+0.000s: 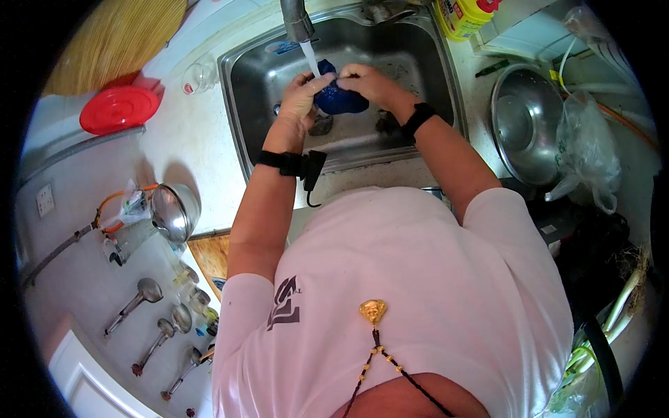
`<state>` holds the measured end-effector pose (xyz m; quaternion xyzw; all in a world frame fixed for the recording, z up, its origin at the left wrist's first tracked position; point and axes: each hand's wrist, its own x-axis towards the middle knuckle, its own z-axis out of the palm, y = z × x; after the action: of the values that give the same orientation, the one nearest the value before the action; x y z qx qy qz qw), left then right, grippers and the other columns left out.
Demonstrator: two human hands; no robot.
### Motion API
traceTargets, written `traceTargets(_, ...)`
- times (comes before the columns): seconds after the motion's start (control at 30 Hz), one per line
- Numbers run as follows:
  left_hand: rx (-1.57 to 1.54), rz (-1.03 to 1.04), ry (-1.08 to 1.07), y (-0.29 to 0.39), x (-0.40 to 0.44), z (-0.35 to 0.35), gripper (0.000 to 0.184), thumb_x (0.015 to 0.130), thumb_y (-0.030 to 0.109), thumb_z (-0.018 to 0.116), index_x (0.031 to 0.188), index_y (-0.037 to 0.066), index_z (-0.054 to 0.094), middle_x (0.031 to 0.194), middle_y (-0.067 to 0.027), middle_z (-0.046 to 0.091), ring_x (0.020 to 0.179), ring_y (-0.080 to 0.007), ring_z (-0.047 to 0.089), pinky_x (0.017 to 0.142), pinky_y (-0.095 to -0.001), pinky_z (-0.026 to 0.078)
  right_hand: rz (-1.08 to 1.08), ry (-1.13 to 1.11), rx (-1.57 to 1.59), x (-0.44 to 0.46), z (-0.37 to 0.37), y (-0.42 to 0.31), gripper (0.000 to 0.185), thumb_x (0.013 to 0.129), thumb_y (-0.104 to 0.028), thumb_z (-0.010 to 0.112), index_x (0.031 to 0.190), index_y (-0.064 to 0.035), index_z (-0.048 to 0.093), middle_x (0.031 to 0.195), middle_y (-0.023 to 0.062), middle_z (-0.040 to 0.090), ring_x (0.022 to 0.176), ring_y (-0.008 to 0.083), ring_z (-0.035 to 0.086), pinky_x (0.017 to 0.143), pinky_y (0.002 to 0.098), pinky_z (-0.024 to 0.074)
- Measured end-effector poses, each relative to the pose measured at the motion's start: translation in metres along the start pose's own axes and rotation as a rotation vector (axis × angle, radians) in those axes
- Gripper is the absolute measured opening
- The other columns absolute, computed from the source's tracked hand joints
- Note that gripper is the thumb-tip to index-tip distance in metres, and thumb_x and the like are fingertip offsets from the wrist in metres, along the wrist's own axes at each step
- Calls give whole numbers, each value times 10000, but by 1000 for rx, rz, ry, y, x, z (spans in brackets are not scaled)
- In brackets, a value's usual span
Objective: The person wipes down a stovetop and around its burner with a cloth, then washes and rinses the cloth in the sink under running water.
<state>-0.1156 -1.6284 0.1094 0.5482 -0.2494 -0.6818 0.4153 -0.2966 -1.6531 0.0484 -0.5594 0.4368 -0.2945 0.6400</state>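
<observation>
Over the steel sink, my two hands hold a dark blue, wet-looking cloth between them. Water runs from the tap down onto the cloth's upper left side. My left hand is closed on its left edge, thumb on top. From the right, my right hand pinches the upper part with bent fingers. The cloth is bunched, and its lower portion hangs loose above the basin. Small dark lumps lie on the sink floor below.
A steel bowl and a clear plastic bag lie right of the sink. A yellow bottle stands at the back right corner. To the left are a glass jar and a red plastic lid. Ladles hang on the left wall.
</observation>
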Motion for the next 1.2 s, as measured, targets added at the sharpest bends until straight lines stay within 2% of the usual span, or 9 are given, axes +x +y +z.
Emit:
traceTargets(0.23, 369, -97, -30, -7, -6, -19, 307, 764, 165, 812, 1007, 84, 642, 918, -14, 643, 811, -149, 593, 720, -293, 463, -222, 393, -150, 12, -23, -2, 279, 901, -296, 598, 950, -24, 642, 878, 120, 643, 828, 253, 616, 755, 378, 479)
traceTargets(0.6, 261, 36, 39, -8, -8, -33, 230, 745, 142, 774, 903, 71, 623, 811, -17, 609, 808, -156, 581, 752, -285, 459, -190, 326, -222, -2, -38, -14, 209, 876, -248, 637, 859, -43, 598, 795, 70, 580, 751, 179, 551, 706, 340, 470)
traceTargets(0.7, 549, 112, 108, -15, -6, -35, 245, 751, 155, 770, 910, 40, 624, 844, -48, 640, 813, -192, 609, 763, -319, 485, -213, 321, -5, -3, -27, -18, 213, 864, -246, 656, 863, -41, 600, 784, 62, 569, 743, 172, 546, 700, 329, 470)
traceTargets(0.77, 1056, 200, 153, -19, -2, -43, 266, 791, 201, 734, 943, 12, 624, 932, -88, 665, 808, -224, 631, 758, -342, 505, -354, 285, -53, -4, -15, -23, 198, 849, -222, 678, 870, -40, 602, 796, 56, 576, 737, 162, 550, 699, 320, 474)
traceTargets(0.9, 1221, 223, 295, -31, 7, -50, 299, 857, 272, 654, 986, 3, 630, 1018, -129, 673, 808, -244, 654, 738, -358, 513, -436, 82, -103, -44, 26, -62, 106, 872, -144, 661, 881, -50, 612, 815, 22, 568, 814, 110, 552, 762, 257, 462)
traceTargets(0.97, 320, -16, 339, -32, 1, -42, 352, 923, 351, 569, 1042, 30, 648, 1042, -141, 678, 837, -250, 665, 738, -393, 522, -401, -104, -98, -52, 35, -57, 137, 856, -170, 679, 879, -46, 626, 823, 47, 607, 798, 143, 579, 741, 287, 476)
traceTargets(1.0, 226, -96, 234, -35, 8, -51, 413, 958, 399, 532, 1148, 46, 632, 1106, -133, 669, 934, -251, 660, 809, -403, 523, -367, -291, -93, -54, 39, -52, 169, 840, -197, 696, 876, -42, 639, 832, 71, 646, 782, 176, 605, 720, 316, 489)
traceTargets(1.1, -102, -128, 145, -27, -7, -34, 472, 964, 418, 534, 1247, 42, 579, 1172, -112, 644, 1046, -248, 626, 912, -397, 497, -210, -305, -244, -48, 25, -15, 169, 846, -198, 680, 880, -34, 656, 850, 103, 667, 782, 208, 625, 720, 346, 497)
traceTargets(1.2, -166, -117, 72, -32, -7, -41, 536, 951, 442, 562, 1285, 24, 540, 1239, -109, 612, 1137, -260, 584, 986, -407, 456, 191, -347, -724, -48, -6, 17, 233, 830, -199, 675, 978, -19, 680, 968, 144, 694, 866, 269, 658, 744, 406, 513)
